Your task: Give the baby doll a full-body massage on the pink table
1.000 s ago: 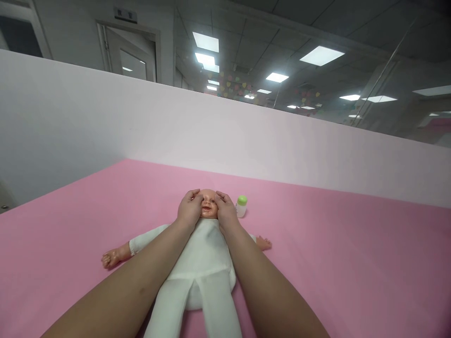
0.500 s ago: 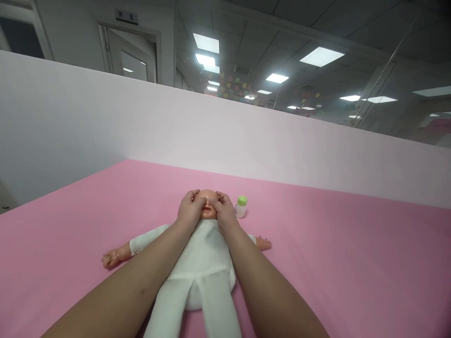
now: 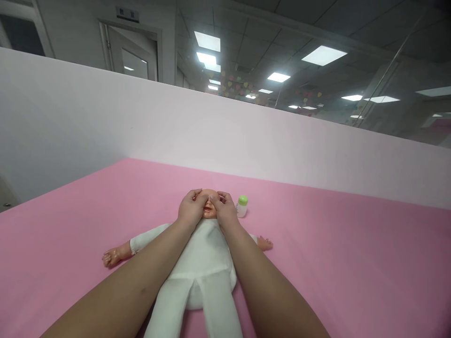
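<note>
A baby doll in a white outfit lies on its back with its arms spread out, its head at the far end from me. My left hand is curled around the left side of the doll's head, its thumb lying on the face beside the nose. On the opposite side my right hand grips the head the same way. The two thumbs nearly meet at the bridge of the nose and cover the eyes. The mouth and chin show between the wrists.
A small bottle with a green cap stands just right of my right hand. The doll lies on a pink padded surface. Behind it runs a low white wall with a glass panel above.
The view has shifted very slightly. Both hands stay around the doll's head, with the thumbs a touch higher beside the nose.
</note>
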Motion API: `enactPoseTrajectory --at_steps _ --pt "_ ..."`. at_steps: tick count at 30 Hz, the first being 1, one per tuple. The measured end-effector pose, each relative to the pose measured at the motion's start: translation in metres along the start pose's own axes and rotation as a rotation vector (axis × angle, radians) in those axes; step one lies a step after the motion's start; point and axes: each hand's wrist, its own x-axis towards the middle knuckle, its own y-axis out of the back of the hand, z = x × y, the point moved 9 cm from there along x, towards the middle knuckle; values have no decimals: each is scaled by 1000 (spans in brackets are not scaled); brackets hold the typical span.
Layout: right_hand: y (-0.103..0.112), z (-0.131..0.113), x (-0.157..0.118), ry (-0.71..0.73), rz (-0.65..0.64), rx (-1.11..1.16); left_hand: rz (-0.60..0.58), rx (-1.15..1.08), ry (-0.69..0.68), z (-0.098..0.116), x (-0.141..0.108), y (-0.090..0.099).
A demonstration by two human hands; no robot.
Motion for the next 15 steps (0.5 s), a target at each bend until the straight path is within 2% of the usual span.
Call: enactPoseTrajectory --at_steps 9,15 --pt "1 5 7 -24 7 -42 0 3 -20 -13 11 -2" --pt "-1 7 8 -66 -93 -43 -47 -47 -2 -15 14 -3"
